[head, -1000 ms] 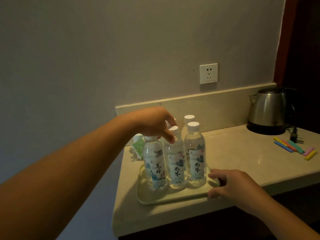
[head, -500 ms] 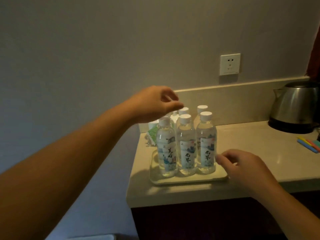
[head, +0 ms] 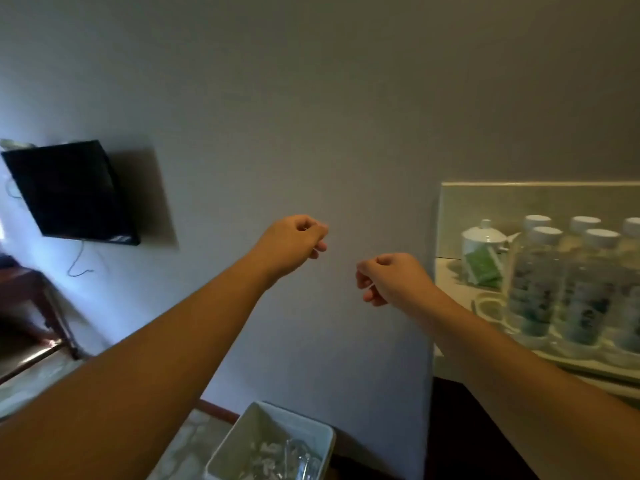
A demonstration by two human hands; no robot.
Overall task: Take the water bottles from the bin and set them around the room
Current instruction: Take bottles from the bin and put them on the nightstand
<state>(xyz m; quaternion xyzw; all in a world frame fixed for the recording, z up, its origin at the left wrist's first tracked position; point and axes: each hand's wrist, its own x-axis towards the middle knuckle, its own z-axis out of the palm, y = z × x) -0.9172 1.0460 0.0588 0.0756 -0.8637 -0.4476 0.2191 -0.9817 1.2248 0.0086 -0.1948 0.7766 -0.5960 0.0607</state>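
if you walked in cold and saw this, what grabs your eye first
Two bare arms reach into mid-frame against a blank grey wall, the left hand and right hand both curled and holding nothing. At right, capped water bottles stand on a tray on the counter; a dark tv hangs at left, and a white bin sits below.

- A hotel-style guest room, dimly lit.
- A dark flat television hangs on the plain wall, its cable dangling below.
- A stone-topped table carries a tray of labelled water bottles, a white lidded pot and green sachets.
- A dark wooden stand sits under the television.
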